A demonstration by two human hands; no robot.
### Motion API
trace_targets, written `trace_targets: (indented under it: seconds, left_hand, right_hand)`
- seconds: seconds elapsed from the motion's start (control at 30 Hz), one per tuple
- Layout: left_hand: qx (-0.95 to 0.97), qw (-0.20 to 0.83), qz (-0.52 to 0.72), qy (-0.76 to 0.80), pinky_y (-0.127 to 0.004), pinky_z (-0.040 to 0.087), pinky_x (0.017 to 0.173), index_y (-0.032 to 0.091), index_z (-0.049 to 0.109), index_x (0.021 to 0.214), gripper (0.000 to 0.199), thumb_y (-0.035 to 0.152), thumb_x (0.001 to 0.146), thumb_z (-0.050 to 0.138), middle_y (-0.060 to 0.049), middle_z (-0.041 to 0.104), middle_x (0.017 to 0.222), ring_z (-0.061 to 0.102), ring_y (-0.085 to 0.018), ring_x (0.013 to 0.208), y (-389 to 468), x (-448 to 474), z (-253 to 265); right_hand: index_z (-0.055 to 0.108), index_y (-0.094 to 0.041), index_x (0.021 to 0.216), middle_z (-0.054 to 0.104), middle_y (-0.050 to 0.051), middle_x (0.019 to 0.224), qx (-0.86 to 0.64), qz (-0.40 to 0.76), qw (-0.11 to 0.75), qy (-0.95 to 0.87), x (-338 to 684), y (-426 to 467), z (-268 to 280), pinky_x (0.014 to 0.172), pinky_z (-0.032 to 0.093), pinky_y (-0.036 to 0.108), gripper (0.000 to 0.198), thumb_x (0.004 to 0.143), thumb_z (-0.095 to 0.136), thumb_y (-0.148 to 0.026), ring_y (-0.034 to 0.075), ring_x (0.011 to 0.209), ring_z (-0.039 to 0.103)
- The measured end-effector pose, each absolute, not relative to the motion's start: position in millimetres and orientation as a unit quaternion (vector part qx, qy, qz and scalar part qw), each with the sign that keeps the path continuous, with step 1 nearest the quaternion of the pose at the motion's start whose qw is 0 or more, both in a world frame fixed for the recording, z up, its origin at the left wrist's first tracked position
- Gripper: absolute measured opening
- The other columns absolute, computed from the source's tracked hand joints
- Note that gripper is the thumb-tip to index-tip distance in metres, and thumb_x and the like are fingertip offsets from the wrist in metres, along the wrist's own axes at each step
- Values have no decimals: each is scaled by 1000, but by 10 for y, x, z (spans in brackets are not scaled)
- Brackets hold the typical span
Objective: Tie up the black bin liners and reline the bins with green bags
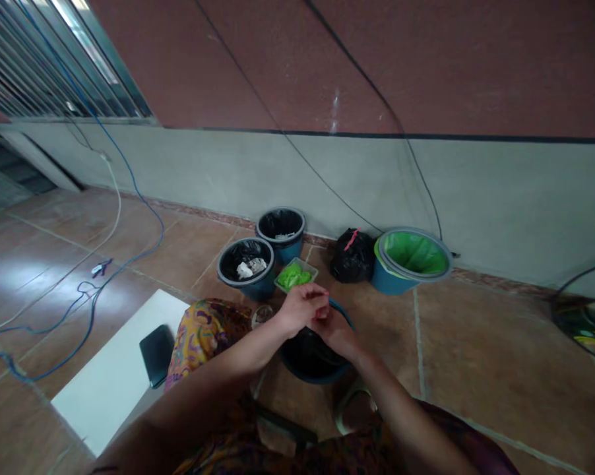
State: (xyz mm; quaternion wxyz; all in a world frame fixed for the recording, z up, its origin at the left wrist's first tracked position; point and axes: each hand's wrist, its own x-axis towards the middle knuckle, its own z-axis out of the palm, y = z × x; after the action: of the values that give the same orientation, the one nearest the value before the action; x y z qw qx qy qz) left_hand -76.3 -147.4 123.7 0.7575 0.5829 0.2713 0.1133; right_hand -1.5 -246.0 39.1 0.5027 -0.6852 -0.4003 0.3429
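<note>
Bunched fingers (pixel 322 302) meet over a blue-rimmed bucket (pixel 314 380).
Left hand (pixel 301 309) and right hand (pixel 334 332) nearly touch, fingers drawn in narrow; whether they grip anything I cannot tell. Black plastic (pixel 313 353) lies below them in the bucket, its mouth partly blocked by hands and wrists. Just beyond sits a clear tray (pixel 314 271) of green pieces (pixel 292 274); left of it, two black-lined buckets (pixel 252 288); right, a tied black bag (pixel 353 262) beside a green-lined bucket (pixel 392 282).
</note>
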Motion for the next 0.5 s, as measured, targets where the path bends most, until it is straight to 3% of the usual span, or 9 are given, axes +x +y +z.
trace_targets:
  seconds: [0.07,0.17,0.27,0.37,0.5]
  left_hand:
    - [612,737,120,260,-21,42,52,14,63,82,14,22,72,67,3,57,59,52,-8,51,-1430,-685,1169]
    - [695,649,166,262,-23,48,68,15,66,84,11,15,73,62,0,66,75,60,-12,70,-1245,-709,1011]
    - [756,590,132,249,-26,48,80,15,69,97,30,7,70,58,-2,70,91,62,-14,83,-1106,-859,840]
    - [775,610,30,160,-26,49,77,15,68,110,40,10,71,62,-3,71,96,62,-15,79,-1139,-966,677]
    - [736,664,44,126,-26,48,78,12,69,98,22,21,79,63,-4,70,91,60,-15,80,-1256,-909,480]
  right_hand:
    - [61,-21,77,65,2,72,-700,337,488,-398,-16,-2447,371,64,46,28,22,87,51,-38,16,65,59]
    - [61,-20,70,62,1,63,-736,335,450,-378,52,-2451,400,59,42,27,34,91,42,-39,14,56,56]
    - [64,-19,72,63,2,61,-760,327,423,-370,129,-2457,467,57,39,26,36,91,42,-39,15,56,57]
    - [64,-18,72,62,2,60,-767,319,409,-378,174,-2447,521,58,38,26,36,91,43,-41,15,58,58]
    - [61,-19,67,58,1,58,-778,310,392,-381,214,-2443,556,56,34,26,37,89,44,-43,14,57,55]
